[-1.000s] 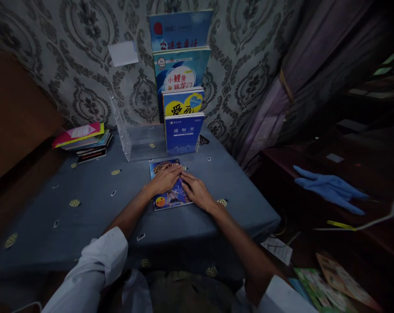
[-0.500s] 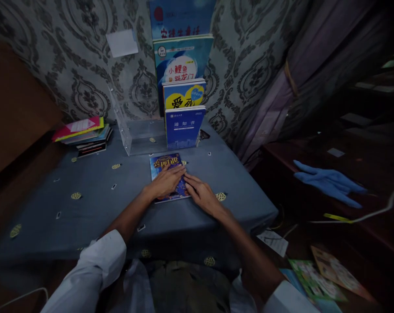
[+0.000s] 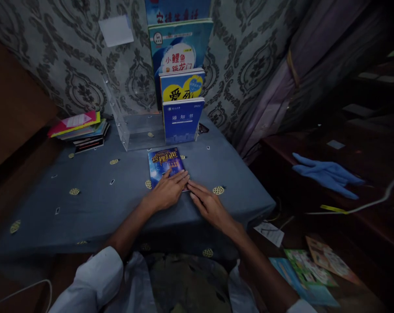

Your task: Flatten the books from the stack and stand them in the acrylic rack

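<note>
A small blue book [image 3: 161, 167] with gold lettering lies on the cloth-covered table [image 3: 95, 208], its title upside down to me. Across its near part rests my left hand [image 3: 167, 190], palm down with the fingers stretched out. My right hand [image 3: 208, 201] lies at the book's near right corner, fingers extended, their tips close to those of my left hand. Behind the book, a clear acrylic stand [image 3: 127, 134] holds several upright books in tiers, with a blue booklet [image 3: 183, 121] at the front.
A pile of books [image 3: 82, 130] sits at the table's back left. Dark glasses [image 3: 202, 128] lie beside the stand. To the right, a blue glove [image 3: 327, 174] and a white cable [image 3: 376, 203] lie on a dark red surface. Picture books [image 3: 309, 267] are on the floor.
Both hands have slid toward me over the book, uncovering more of its cover. The view has shifted slightly, and the book stays flat on the table.
</note>
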{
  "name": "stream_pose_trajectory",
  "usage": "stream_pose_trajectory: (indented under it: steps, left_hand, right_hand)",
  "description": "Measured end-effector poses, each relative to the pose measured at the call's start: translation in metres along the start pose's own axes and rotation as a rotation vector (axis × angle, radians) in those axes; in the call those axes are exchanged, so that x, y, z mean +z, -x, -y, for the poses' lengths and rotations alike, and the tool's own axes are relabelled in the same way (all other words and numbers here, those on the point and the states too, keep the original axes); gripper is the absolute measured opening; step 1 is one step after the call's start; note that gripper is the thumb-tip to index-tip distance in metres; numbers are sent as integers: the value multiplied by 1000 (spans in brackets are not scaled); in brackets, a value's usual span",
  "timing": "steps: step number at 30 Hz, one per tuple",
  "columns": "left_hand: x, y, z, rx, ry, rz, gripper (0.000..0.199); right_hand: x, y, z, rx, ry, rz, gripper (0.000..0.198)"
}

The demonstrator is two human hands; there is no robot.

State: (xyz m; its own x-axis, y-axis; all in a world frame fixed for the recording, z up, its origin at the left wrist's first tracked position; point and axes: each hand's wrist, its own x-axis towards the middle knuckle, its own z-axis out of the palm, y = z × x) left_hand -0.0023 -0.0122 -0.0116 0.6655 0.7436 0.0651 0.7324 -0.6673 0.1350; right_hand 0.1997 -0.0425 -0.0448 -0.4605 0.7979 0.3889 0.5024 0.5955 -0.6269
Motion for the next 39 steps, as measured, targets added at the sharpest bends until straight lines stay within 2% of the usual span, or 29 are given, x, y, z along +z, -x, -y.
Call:
stream_pose_trajectory:
  steps: [3,8,12,17,25,30,34,39]
  left_hand:
    - [6,9,-17,-37,-32,-29,52]
    - [23,22,-50,-184,-131,-106,57]
    - [31,30,-62,-212,-198,-145,56]
    - [30,45,-59,-208,-196,-206,50]
    - [33,88,-50,-341,-168,-292,47]
    - [34,95,-49,-388,-146,-336,46]
    - [33,93,-49,-388,-138,-362,45]
    - [36,93,-48,-390,-103,-363,44]
  right_hand:
    - [-1,9,3,-12,15,-14,42]
    - [2,16,-1,-36,23,-31,44]
    - [4,18,-5,-60,44,-40,44]
    - [5,18,-5,-61,60,-51,41]
    - [5,17,-11,-93,93,-61,40]
    - [3,10,-4,-135,203,-72,39]
    - [6,-7,24,-215,157,57,42]
    - [26,-32,52,-279,48,221,45]
